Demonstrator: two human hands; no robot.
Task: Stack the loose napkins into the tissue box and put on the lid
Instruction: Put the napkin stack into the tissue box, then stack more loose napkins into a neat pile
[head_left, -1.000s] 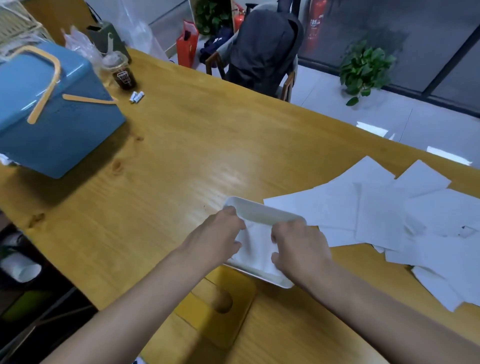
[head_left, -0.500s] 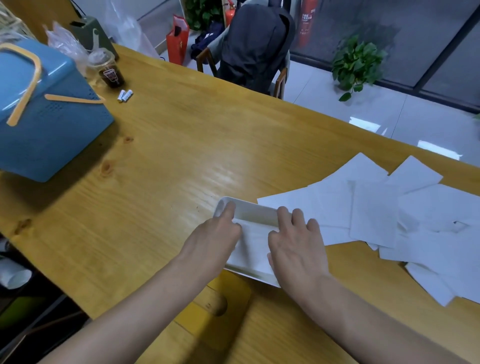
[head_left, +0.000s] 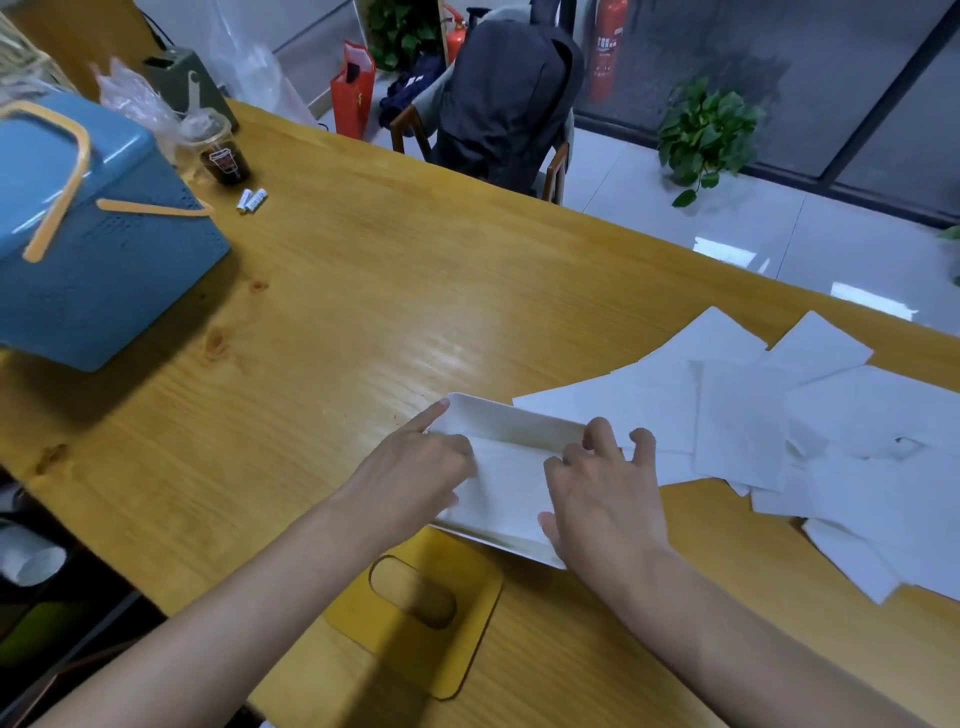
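white tissue box (head_left: 498, 421), white napkins (head_left: 779, 415), yellow lid (head_left: 467, 634), blue case (head_left: 104, 270)

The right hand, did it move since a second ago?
Yes. The right hand slid toward the tissue box's right end; its fingers now reach the far rim.

Two bare forearms, no sleeves, rings or watch showing; left hand (head_left: 415, 467) and right hand (head_left: 602, 488) ungloved.

- A long honey-coloured wooden tabletop (head_left: 395, 291) catches window glare.
- A dark grey backpack (head_left: 511, 88) slumps on a wooden chair (head_left: 556, 171).
- A leafy green potted plant (head_left: 709, 130) stands on the pale glossy tiled floor (head_left: 727, 228) beside dark-framed glass walls (head_left: 831, 78).
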